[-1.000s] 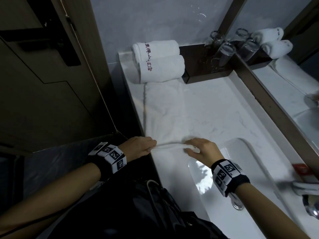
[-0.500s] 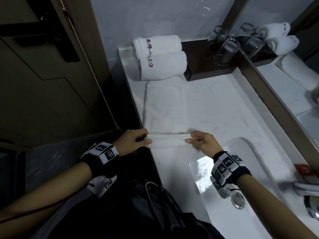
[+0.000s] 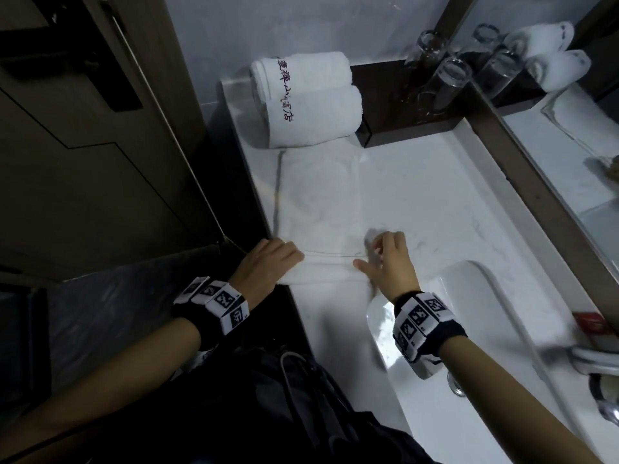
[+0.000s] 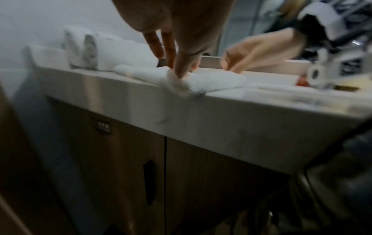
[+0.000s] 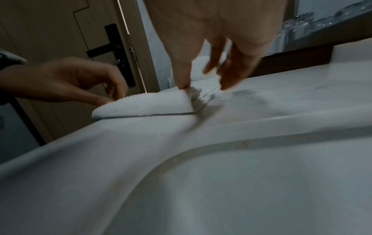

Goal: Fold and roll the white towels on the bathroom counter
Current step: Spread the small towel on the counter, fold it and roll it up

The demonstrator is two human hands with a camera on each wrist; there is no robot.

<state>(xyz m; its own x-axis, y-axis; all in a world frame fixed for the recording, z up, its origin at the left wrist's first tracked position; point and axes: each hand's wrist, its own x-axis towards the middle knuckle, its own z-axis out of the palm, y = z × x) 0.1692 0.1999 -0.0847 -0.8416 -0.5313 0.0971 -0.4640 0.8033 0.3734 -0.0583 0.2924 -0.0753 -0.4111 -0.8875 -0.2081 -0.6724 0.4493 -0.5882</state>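
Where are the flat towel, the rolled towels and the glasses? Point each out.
flat towel [image 3: 321,202]: head view, its spread middle on the counter.
rolled towels [image 3: 318,118]: head view, side of the nearer roll.
glasses [image 3: 449,82]: head view, body of the nearer glass.

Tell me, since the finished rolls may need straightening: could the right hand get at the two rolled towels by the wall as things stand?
Probably yes: the flat towel lies low between the right hand and the rolled towels, though that hand pinches its roll.
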